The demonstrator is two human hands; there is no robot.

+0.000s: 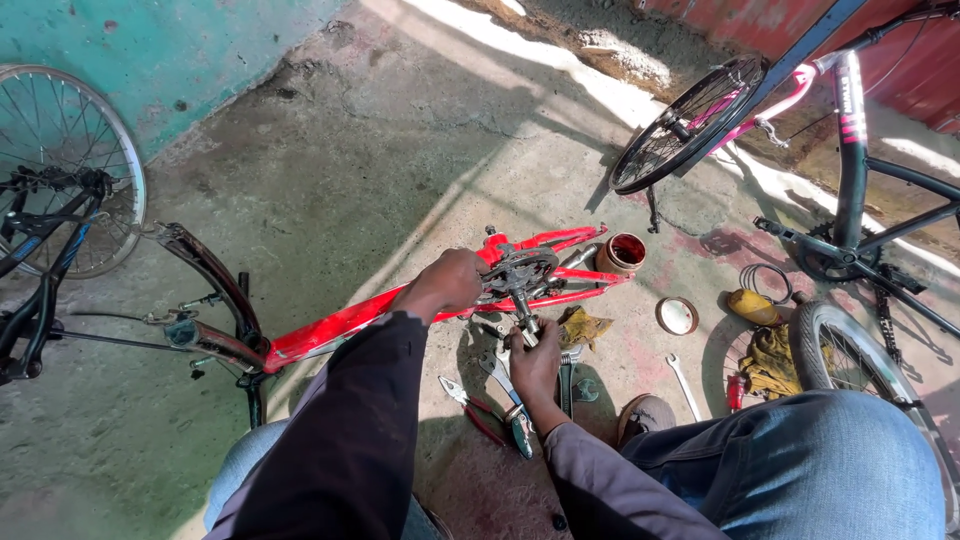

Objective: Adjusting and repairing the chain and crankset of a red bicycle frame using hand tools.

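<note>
Both arms wear long dark purplish-grey fabric sleeves reaching the wrists; the left hand (447, 283) and right hand (534, 366) are bare. Faded blue denim jeans (800, 460) cover the legs, with a worn brown shoe (645, 414).

We see a bright red bike frame (400, 310) on grey concrete floor (380, 150), with a dark metal chainring (518, 270) at its middle. Our sleeves (350, 440) are dark purple-grey, our jeans (800, 460) faded blue. The wall (150, 50) is turquoise with worn patches. A small tin (622, 253) is rust-red inside. The pliers (475, 410) have red handles. Yellow rags (768, 360) lie stained with dark grease. The standing bicycle (850, 150) is black with pink parts.
</note>
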